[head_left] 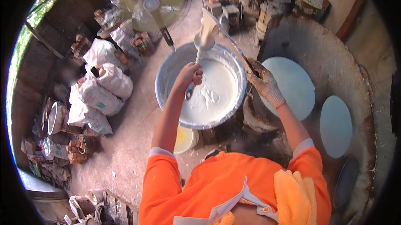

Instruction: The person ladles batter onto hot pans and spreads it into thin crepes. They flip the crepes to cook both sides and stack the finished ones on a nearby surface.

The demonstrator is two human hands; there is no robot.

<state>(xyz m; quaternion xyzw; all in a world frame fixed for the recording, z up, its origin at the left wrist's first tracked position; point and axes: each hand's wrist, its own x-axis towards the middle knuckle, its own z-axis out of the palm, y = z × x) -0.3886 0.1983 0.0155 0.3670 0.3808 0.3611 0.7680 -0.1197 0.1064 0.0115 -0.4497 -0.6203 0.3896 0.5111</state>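
Note:
My left hand (190, 75) is closed around the handle of a ladle (204, 43), whose cup is over the far side of a wide basin (158, 81). Thick white batter-like liquid (211, 87) fills much of the basin. My right hand (265, 82), in a stained knit glove, grips a long-handled flat tool (227, 34) by its near end. The tool slants up and left, its pale-coated flat end (209, 23) just beyond the ladle cup. Whether cup and tool touch, I cannot tell.
To my right, pale round discs (288, 89) (336, 127) sit in a broad, rust-edged curved surround (321, 43). A pedestal fan (151, 3) stands beyond the basin. White sacks (100, 95) are piled left. A pale bucket (188, 139) with yellow contents sits below the basin.

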